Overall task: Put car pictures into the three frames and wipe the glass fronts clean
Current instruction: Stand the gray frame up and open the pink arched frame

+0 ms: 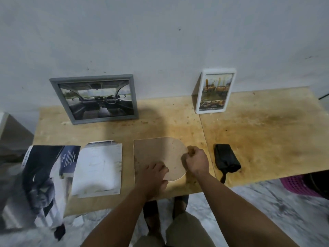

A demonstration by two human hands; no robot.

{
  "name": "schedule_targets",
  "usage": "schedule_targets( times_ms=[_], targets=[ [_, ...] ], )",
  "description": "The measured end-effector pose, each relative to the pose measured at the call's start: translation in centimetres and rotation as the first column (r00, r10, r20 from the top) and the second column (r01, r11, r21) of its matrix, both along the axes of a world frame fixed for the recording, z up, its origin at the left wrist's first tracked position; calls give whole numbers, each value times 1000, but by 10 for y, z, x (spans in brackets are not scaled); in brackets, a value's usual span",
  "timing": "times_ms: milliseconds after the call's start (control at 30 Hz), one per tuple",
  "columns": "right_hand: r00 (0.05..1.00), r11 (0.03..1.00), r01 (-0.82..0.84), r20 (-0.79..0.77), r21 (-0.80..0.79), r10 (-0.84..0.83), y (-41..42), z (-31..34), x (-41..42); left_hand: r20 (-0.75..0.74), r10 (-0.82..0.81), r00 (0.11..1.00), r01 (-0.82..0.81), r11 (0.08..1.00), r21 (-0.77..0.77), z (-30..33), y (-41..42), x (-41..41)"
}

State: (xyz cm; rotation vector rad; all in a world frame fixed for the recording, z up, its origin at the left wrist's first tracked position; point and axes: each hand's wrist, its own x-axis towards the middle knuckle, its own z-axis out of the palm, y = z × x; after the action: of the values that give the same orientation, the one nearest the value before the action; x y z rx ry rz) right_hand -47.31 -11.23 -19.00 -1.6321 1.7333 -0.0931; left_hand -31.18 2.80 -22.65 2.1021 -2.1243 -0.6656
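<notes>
Two frames stand finished against the pale plaster wall [160,41]: one grey rectangular wooden frame [94,98], landscape, holding a car-interior picture, and one white rounded-corner frame [214,90], portrait, holding a picture of yellow vehicles. Both rest on the far part of the worn plywood tabletop [267,131] and lean back to the wall, well apart from each other.

A third item lies flat at the near centre: one brown fibreboard backing panel [156,154], straight on its left side and arched on its right. Whether a frame lies under it cannot be told. The left hand [153,177] presses flat on the panel's near part, fingers spread. The right hand [196,159] is curled at the arched edge, fingers pinched on something small there; what it grips cannot be told.

Loose paper: one trimmed sheet face down [98,166], white and creased, just left of the panel; one glossy dark car brochure [44,184], overhanging the table's left near edge.

One folded black cloth [226,158] lies right of the panel, near but apart, a strap trailing over the table edge.

The tabletop is stained and pitted, with a seam running between panel and cloth. A magenta perforated plastic basket [299,186] sits on the mottled floor at right. Both forearms cross the near table edge.
</notes>
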Motion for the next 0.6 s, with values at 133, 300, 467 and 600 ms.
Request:
schedule_targets(
  times_ms=[133, 300, 467, 600],
  targets=[
    [995, 999, -39, -95, -23, 37, 3, -1, 0, 67, 233, 970, -234, 972, 7, 11, 10, 25],
    [991, 1000, -11, -135, -19, 8, 10, -5, -2, 130, 386, 913, -404, 896, 182, 14, 22, 45],
    [983, 999, -27, -180, -41, 19, 13, -9, 0, 60, 412, 909, -415, 882, 223, 11, 28, 39],
    [974, 997, -60, -221, -38, 50, 20, -3, 5, 33, 468, 883, -463, 858, 223, 17, 26, 34]
  ],
)
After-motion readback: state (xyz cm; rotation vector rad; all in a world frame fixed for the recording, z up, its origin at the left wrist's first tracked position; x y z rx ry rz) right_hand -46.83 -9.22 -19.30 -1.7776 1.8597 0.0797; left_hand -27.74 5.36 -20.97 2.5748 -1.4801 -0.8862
